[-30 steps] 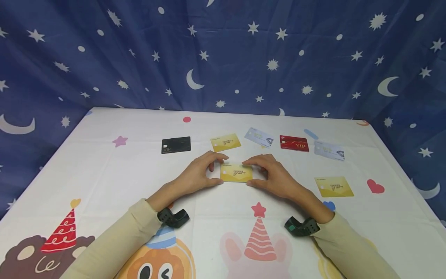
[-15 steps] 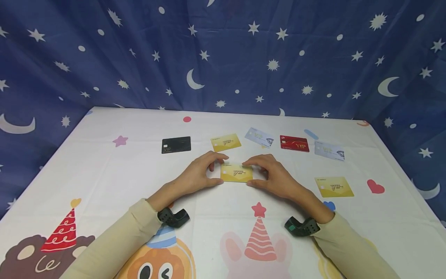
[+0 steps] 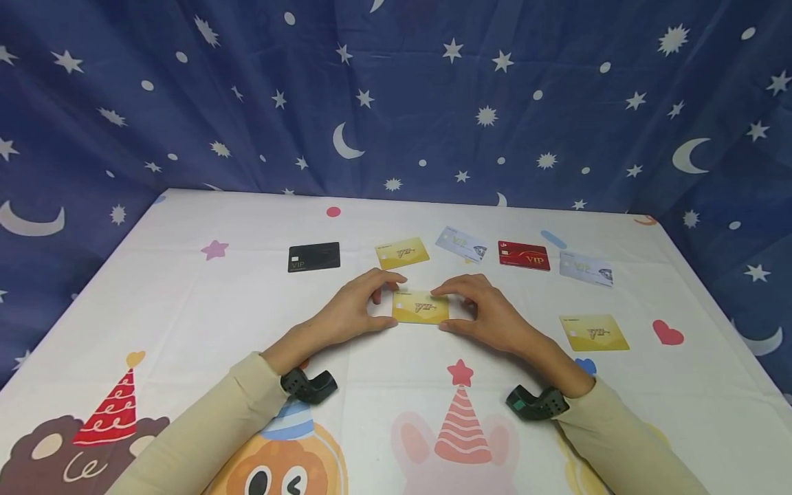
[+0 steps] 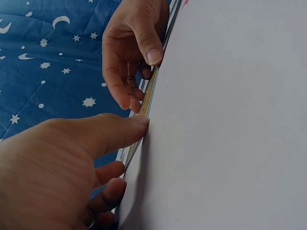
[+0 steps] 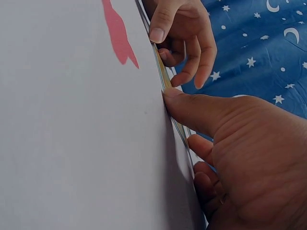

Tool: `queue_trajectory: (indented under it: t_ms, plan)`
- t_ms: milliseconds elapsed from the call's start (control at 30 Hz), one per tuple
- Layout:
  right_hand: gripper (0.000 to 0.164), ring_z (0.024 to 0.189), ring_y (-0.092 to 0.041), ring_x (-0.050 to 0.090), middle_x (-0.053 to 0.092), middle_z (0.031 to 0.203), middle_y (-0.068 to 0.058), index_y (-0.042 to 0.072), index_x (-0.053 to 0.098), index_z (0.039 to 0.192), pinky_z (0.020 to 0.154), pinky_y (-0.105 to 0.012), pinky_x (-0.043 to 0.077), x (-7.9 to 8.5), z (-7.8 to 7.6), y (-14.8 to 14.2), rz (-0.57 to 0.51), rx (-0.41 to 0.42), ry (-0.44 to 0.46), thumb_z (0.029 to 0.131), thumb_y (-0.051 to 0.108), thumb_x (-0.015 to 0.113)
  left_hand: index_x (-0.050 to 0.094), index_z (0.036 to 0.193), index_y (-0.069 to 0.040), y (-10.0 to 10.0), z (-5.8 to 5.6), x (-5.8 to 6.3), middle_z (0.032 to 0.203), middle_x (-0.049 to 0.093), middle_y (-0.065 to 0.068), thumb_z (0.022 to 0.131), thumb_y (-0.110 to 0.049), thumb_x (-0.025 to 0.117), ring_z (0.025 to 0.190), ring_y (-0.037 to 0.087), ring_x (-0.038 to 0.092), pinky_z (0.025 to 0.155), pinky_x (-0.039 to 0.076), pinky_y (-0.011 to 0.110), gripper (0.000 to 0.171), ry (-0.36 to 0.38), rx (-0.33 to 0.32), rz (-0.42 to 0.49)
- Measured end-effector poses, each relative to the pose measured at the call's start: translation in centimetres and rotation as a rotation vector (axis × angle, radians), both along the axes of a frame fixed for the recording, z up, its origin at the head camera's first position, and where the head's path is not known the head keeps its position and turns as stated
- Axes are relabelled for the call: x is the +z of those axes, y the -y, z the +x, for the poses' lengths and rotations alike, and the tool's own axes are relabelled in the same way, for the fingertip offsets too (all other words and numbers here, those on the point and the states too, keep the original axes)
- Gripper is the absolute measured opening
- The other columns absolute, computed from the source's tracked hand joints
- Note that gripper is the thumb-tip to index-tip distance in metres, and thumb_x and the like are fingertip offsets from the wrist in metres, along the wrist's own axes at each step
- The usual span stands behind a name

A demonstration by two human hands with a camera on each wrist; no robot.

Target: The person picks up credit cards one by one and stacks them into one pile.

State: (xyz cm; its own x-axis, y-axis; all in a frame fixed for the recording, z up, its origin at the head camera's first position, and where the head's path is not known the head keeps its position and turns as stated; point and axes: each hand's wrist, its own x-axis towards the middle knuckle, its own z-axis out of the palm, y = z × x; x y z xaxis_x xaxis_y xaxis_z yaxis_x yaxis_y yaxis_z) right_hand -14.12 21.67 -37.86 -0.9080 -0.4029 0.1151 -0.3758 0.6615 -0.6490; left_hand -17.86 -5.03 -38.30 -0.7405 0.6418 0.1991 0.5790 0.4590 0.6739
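A gold VIP card lies flat on the table in front of the person, between the two hands. A thin bluish line shows along its near edge. At its left end the left hand holds it, thumb at the near corner and index finger at the far corner. The right hand holds the right end in the same way, thumb near and index finger far. From the left wrist, the card shows edge-on as a thin strip beside the left thumb. The right wrist view has the right thumb against that edge.
Behind the hands lie a black card, another gold card, a silver card, a red card and a second silver card. One more gold card is right of the right hand. A starry blue curtain hangs behind the table.
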Motion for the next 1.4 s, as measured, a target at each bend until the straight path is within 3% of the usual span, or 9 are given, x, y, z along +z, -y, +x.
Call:
queue_trajectory:
  t_ms: [733,1033,1233,1400]
  plan:
    - [0.054,0.11,-0.018,0.045,0.055,0.125,0.002,0.021,0.062,0.125,0.088,-0.037,0.045,0.1,0.0,-0.3,-0.002,0.006,0.001,0.075,0.017,0.083,0.053,0.13,-0.014,-0.1,0.0,0.0,0.107,0.055,-0.001,0.075,-0.012,0.082,0.082,0.016,0.048,0.076,0.04,0.031,0.062,-0.009,0.003,0.009]
    - [0.056,0.113,-0.018,0.044,0.054,0.127,0.004,0.021,0.06,0.128,0.091,-0.038,0.044,0.4,0.0,-0.2,-0.023,0.001,0.02,0.077,0.027,0.082,0.052,0.131,-0.013,-0.2,0.0,0.2,0.11,0.055,0.002,0.076,-0.014,0.081,0.081,0.015,0.048,0.073,0.04,0.031,0.063,0.006,-0.004,0.012]
    - [0.055,0.116,-0.02,0.045,0.055,0.127,0.004,0.02,0.059,0.13,0.093,-0.04,0.042,1.0,-0.3,0.4,-0.041,-0.024,0.014,0.08,0.033,0.078,0.055,0.129,-0.012,0.2,-0.1,0.9,0.109,0.057,0.006,0.077,-0.013,0.08,0.077,0.018,0.051,0.071,0.043,0.032,0.058,0.044,-0.016,0.072]
    - [0.053,0.106,-0.021,0.048,0.058,0.124,0.002,0.017,0.06,0.128,0.088,-0.039,0.043,1.6,-0.8,1.6,-0.063,-0.051,-0.003,0.081,0.031,0.078,0.056,0.128,-0.01,1.2,-0.2,1.9,0.107,0.059,0.008,0.078,-0.012,0.08,0.074,0.02,0.054,0.069,0.044,0.035,0.056,0.068,-0.016,0.135]
